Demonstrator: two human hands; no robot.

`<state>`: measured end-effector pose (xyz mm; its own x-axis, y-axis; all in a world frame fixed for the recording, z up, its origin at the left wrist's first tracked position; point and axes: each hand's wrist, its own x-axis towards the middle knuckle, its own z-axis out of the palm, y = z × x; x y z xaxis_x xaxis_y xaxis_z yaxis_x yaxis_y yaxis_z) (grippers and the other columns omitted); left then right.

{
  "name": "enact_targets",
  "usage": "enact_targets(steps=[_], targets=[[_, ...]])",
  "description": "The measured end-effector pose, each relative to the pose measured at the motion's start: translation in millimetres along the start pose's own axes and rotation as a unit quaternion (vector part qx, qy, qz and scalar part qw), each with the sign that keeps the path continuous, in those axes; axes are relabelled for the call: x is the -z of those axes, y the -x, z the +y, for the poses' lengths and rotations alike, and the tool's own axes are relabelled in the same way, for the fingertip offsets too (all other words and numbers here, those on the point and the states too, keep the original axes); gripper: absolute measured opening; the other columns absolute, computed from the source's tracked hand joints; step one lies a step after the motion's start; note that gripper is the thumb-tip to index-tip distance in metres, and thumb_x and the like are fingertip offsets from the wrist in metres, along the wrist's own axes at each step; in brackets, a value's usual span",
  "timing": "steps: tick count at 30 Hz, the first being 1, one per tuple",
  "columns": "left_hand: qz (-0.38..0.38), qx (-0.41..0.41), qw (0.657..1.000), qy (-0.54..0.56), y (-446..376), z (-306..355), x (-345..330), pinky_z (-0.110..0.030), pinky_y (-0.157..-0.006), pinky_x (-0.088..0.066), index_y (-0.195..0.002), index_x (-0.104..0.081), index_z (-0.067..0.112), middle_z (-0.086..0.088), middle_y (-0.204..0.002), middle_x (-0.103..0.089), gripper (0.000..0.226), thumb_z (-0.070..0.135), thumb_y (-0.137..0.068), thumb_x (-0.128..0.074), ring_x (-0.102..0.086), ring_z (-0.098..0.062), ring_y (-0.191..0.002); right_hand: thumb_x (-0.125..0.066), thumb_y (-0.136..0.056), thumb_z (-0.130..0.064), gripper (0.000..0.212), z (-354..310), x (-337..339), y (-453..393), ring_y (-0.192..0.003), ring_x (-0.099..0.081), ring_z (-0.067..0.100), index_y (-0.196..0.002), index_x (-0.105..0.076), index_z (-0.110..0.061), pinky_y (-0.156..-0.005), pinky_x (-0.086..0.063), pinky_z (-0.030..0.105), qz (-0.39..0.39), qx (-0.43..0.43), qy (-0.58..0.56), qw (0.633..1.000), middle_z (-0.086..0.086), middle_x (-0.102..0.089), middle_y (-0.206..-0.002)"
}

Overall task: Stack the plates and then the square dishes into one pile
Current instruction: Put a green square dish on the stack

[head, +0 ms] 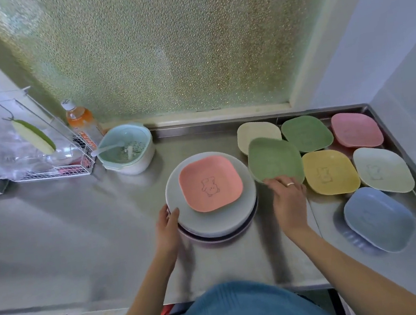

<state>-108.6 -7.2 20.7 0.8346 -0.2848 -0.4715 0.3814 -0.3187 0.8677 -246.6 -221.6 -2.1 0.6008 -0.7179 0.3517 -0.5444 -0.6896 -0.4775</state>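
Pile (214, 225): round plates stacked at frame centre on the table (78, 227); salmon dish (211, 183) lies on top.
Green dish (274, 160): tilted, just right of the pile, overlapping a cream dish (255, 130).
Right hand (287, 197): fingers pinch the green dish's near edge.
Left hand (167, 225): fingers curled on the pile's left rim.
Other dishes: green (307, 133), pink (356, 129), yellow (330, 171), pale (383, 170), blue (379, 218), right of frame.

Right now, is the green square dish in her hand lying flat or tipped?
Tipped: the green square dish is lifted by the right hand, overlapping the cream dish.
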Motion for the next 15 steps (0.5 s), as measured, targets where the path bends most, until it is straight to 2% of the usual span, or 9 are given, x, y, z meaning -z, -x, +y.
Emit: enact_targets(steps=[1, 2, 3, 6, 8, 10, 11, 13, 15], targets=[[0.006, -0.007, 1.000, -0.015, 0, 2, -1, -0.027, -0.094, -0.044, -0.127, -0.049, 0.017, -0.001, -0.119, -0.057, 0.044, 0.038, -0.089, -0.050, -0.056, -0.014, -0.110, -0.051, -0.076, 0.002, 0.032, -8, 2, -2, -0.088, -0.055, 0.029, -0.094, -0.073, -0.011, -0.077, -0.033, 0.033, 0.016, 0.033, -0.013, 0.999, 0.008, -0.067, -0.089], [0.009, -0.011, 0.999, -0.033, 0, 3, -2, -0.035, -0.104, -0.040, -0.133, -0.046, 0.018, -0.004, -0.129, -0.052, 0.058, 0.045, -0.082, -0.053, -0.053, -0.021, -0.119, -0.047, -0.076, -0.004, 0.032, -18, 4, -4, -0.088, -0.052, 0.025, -0.093, -0.073, -0.012, -0.076, -0.030, 0.031, 0.023, 0.073, -0.020, 0.997, 0.006, -0.067, -0.087], [0.011, -0.020, 0.999, -0.048, 1, 6, -4, -0.036, -0.110, -0.033, -0.138, -0.041, 0.018, -0.005, -0.139, -0.045, 0.063, 0.046, -0.083, -0.053, -0.047, -0.023, -0.127, -0.044, -0.076, -0.008, 0.034, -28, 4, -5, -0.087, -0.051, 0.022, -0.093, -0.073, -0.013, -0.076, -0.029, 0.029, 0.020, 0.115, -0.024, 0.993, 0.004, -0.066, -0.086], [0.029, -0.070, 0.992, -0.100, 6, 15, -10, -0.026, -0.106, -0.024, -0.143, -0.036, 0.013, -0.006, -0.146, -0.034, 0.050, 0.027, -0.096, -0.046, -0.039, -0.016, -0.127, -0.045, -0.075, -0.008, 0.035, -54, -2, 1, -0.083, -0.050, 0.017, -0.092, -0.073, -0.020, -0.075, -0.028, 0.026, -0.026, 0.216, -0.044, 0.975, -0.002, -0.064, -0.083], [0.028, -0.105, 0.987, -0.118, 3, 18, -13, -0.033, -0.113, -0.027, -0.133, -0.050, 0.012, -0.008, -0.142, -0.044, 0.044, 0.033, -0.095, -0.044, -0.041, -0.022, -0.131, -0.046, -0.076, -0.012, 0.033, -63, -9, 10, -0.084, -0.053, 0.017, -0.093, -0.072, -0.023, -0.076, -0.029, 0.026, -0.073, 0.262, -0.042, 0.961, -0.003, -0.064, -0.084], [0.025, -0.118, 0.981, -0.152, -1, 18, -15, -0.044, -0.110, -0.034, -0.118, -0.062, 0.016, -0.009, -0.131, -0.055, 0.045, 0.041, -0.089, -0.038, -0.047, -0.026, -0.124, -0.044, -0.078, -0.015, 0.035, -68, -13, 19, -0.086, -0.058, 0.019, -0.096, -0.072, -0.023, -0.078, -0.029, 0.025, -0.116, 0.275, -0.036, 0.954, -0.002, -0.065, -0.086], [0.026, -0.111, 0.979, -0.166, -3, 17, -15, -0.045, -0.107, -0.036, -0.113, -0.064, 0.018, -0.007, -0.127, -0.058, 0.043, 0.041, -0.090, -0.037, -0.050, -0.025, -0.120, -0.042, -0.078, -0.015, 0.036, -70, -13, 21, -0.086, -0.060, 0.020, -0.098, -0.071, -0.023, -0.078, -0.029, 0.025, -0.131, 0.269, -0.035, 0.953, -0.002, -0.065, -0.087], [0.027, -0.103, 0.979, -0.176, -4, 18, -16, -0.045, -0.104, -0.039, -0.112, -0.064, 0.019, -0.002, -0.123, -0.061, 0.043, 0.044, -0.090, -0.037, -0.053, -0.023, -0.114, -0.039, -0.078, -0.014, 0.039, -73, -13, 20, -0.085, -0.062, 0.022, -0.098, -0.071, -0.023, -0.077, -0.028, 0.024, -0.158, 0.256, -0.032, 0.953, -0.003, -0.066, -0.087], [0.020, -0.107, 0.977, -0.183, -3, 18, -16, -0.046, -0.105, -0.039, -0.118, -0.062, 0.023, 0.000, -0.125, -0.061, 0.056, 0.054, -0.082, -0.034, -0.054, -0.021, -0.116, -0.037, -0.078, -0.013, 0.041, -74, -14, 16, -0.086, -0.062, 0.024, -0.101, -0.070, -0.024, -0.076, -0.025, 0.024, -0.189, 0.255, -0.030, 0.948, -0.002, -0.066, -0.090]])
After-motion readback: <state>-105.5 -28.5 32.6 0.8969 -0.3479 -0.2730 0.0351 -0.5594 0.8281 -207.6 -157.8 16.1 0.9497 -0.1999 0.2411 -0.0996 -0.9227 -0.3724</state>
